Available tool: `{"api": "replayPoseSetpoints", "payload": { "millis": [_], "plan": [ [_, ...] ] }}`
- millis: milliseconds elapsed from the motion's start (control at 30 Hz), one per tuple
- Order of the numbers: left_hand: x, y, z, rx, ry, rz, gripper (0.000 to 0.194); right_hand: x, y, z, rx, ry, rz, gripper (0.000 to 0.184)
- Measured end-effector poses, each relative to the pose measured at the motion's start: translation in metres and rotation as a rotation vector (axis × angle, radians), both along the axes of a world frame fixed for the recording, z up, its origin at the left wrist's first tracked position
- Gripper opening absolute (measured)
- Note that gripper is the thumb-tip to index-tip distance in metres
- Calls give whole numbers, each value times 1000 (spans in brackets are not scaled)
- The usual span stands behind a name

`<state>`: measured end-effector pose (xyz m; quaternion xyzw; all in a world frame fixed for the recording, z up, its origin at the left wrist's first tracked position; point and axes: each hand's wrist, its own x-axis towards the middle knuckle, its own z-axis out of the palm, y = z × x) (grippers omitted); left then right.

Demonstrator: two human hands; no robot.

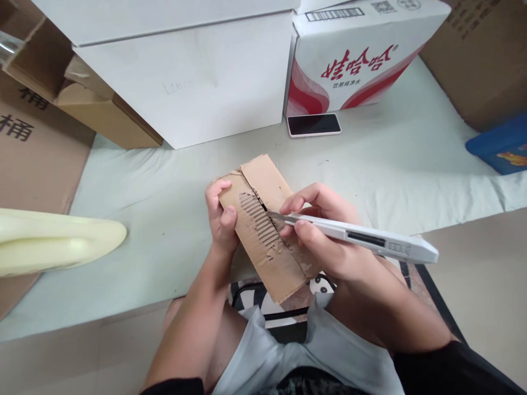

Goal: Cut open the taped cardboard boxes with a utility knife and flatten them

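Note:
My left hand (222, 219) grips the left edge of a brown cardboard piece (263, 189), thumb on top. Part of the cardboard's top layer is peeled, showing the corrugated ribs. My right hand (325, 236) is closed on a white utility knife (370, 238). The blade tip touches the cardboard near its middle, at the edge of the peeled patch. The cardboard is tilted over my lap, above my grey shorts.
A large white box (185, 71) stands behind, a red-and-white carton (354, 60) to its right, a phone (313, 124) lying before it. Brown boxes (37, 137) sit at the left, a blue item (500, 145) at the right, a pale yellow object (53, 241) near left.

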<state>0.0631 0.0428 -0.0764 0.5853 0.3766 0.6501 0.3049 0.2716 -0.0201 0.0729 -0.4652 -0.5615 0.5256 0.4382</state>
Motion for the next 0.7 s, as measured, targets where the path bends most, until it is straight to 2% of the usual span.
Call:
{"api": "replayPoseSetpoints", "payload": {
  "millis": [167,300,700],
  "plan": [
    [-1,-1,0,-34,-52,-47,50,-4,0,-7,75,8,-27,17],
    [-4,-1,0,-38,-38,-46,51,-3,2,-9,113,-14,-22,12],
    [1,-1,2,-45,-55,-46,50,-2,3,-7,100,-14,7,11]
  ]
}}
